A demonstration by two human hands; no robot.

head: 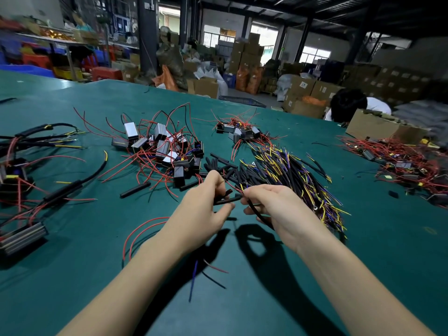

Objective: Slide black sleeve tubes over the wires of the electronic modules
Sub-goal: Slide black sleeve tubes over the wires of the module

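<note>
1. The left hand (206, 204) was held above the green table (363, 263), its fingers (215, 181) curled around short black sleeve tubes (224, 197), with the thumb stretched out below them.
2. The right hand (274, 202) was held just beside the left, its fingertips (247, 192) pinched together at the end of a sleeve tube, where thin red wire ends (236, 189) were seen between the two hands.
3. A black cable (260, 215) was gripped in the curled right fingers and was seen passing down under the palm.
4. Just beyond the fingertips of both hands, a loose heap of more sleeve tubes (221, 166) was lain on the table.
5. Beyond the left fingers, a pile of electronic modules (160, 144) with red wires was spread out; a smaller pile (238, 132) was seen farther off.
6. To the right of the right fingers, a thick bundle of black cables (298, 175) with yellow and purple ends was lain.
7. Well to the left of the left hand, sleeved harnesses (36, 139) were lain.
8. Beneath the forearms, loose wires (194, 280) in blue, red and black were seen.
</note>
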